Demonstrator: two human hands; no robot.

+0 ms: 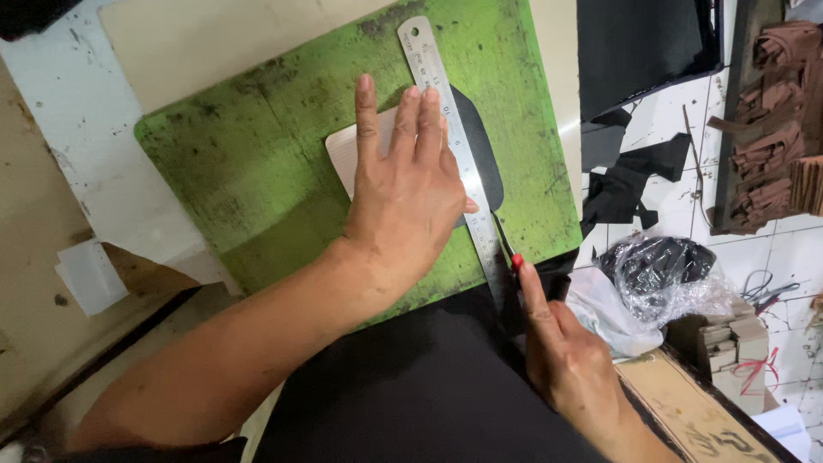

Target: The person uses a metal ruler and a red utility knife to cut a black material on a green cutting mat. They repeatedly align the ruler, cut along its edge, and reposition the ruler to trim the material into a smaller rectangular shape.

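Pressing the steel ruler (452,146) flat with spread left hand (407,193) over the black piece (482,146) on the green mat (257,171), right hand (570,360) pinching the red knife (507,249); keep blade tight against ruler edge.

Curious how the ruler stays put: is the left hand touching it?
Touching. The head view shows the left hand pressing flat, fingertips overlapping the steel ruler.

On the green cutting mat (257,171), the left hand (407,201) presses flat a steel ruler (454,146) over a dark piece (482,150), while the right hand (570,360) holds a red-handled knife (507,249) against the ruler's edge.
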